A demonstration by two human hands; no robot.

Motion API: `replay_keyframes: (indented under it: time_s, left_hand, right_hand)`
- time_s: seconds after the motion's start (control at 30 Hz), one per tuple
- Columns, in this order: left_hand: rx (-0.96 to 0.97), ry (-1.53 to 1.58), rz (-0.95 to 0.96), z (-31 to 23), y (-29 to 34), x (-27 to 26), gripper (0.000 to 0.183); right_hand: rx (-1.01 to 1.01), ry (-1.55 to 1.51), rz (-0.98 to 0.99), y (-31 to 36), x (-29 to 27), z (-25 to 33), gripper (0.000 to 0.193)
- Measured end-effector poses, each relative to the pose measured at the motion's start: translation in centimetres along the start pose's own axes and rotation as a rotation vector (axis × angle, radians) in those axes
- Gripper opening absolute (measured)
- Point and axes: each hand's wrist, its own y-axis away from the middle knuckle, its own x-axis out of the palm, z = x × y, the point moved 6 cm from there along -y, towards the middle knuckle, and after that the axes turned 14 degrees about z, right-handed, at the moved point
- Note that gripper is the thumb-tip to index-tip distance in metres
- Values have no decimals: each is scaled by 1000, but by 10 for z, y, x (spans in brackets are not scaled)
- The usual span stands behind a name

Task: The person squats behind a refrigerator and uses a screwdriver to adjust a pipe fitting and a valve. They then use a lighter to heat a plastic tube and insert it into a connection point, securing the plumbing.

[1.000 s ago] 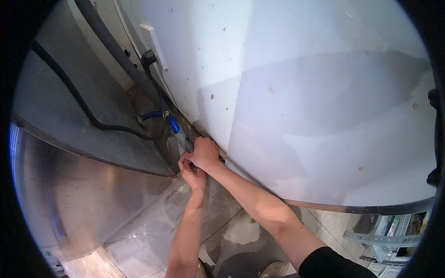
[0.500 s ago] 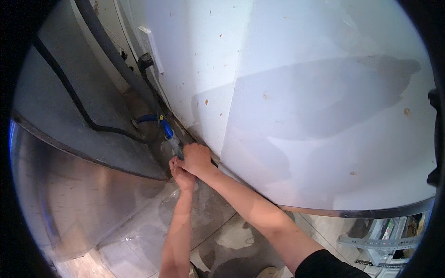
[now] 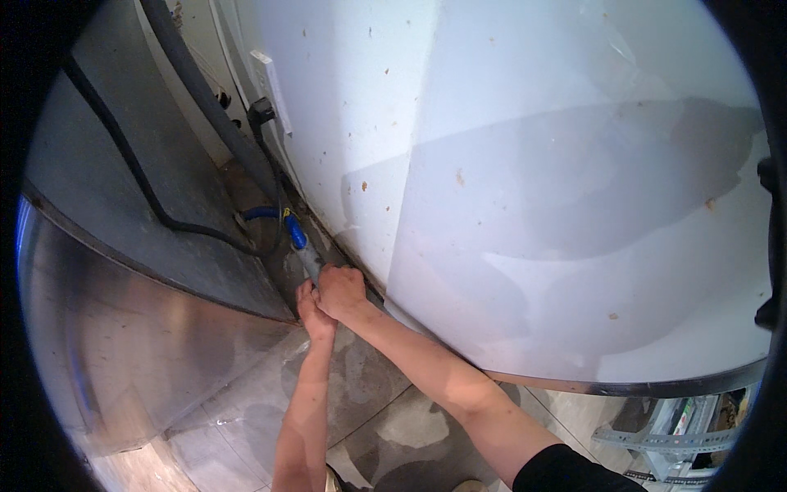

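Both hands are together low in the narrow gap between a metal panel and a white wall. My right hand [image 3: 341, 291] is closed round a grey pipe [image 3: 308, 259], knuckles up. Just beside and below it, my left hand [image 3: 313, 313] has its fingers curled against the same pipe; its fingertips are partly hidden by the right hand. Beyond the hands, the far end of the pipe meets a blue hose [image 3: 294, 233], which bends left toward the panel and has a yellow piece at the bend. The pipe's near end is covered by my hands.
A thin black cable [image 3: 123, 139] droops along the grey panel [image 3: 147, 164], and a thick dark hose [image 3: 197, 90] runs behind it. A plug [image 3: 261, 109] sits at a wall strip. The white wall [image 3: 525, 180] fills the right side. Wet tiles [image 3: 361, 402] lie below; a metal rack [image 3: 680, 439] stands lower right.
Both hands have shifted slightly toward me along the pipe, so a longer stretch of grey shows between the blue hose and my right hand. The view has tilted slightly.
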Motion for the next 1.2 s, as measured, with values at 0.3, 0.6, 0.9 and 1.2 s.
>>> replay_keyframes:
  time_s: [0.3,0.6,0.9,1.2]
  left_hand:
    - [145,-1214,116,-55,13,38,31]
    - [153,-1169,144,-73,34,49,70]
    - [-142,-1026,395,-88,110,63,80]
    - [270,-1328,334,-85,60,78,69]
  right_hand:
    - [-31,17,33,0,-9,3,30]
    - [126,48,108,8,-19,0,41]
    - [126,22,52,13,-22,-5,57]
    - [79,-28,-17,14,-11,-6,32]
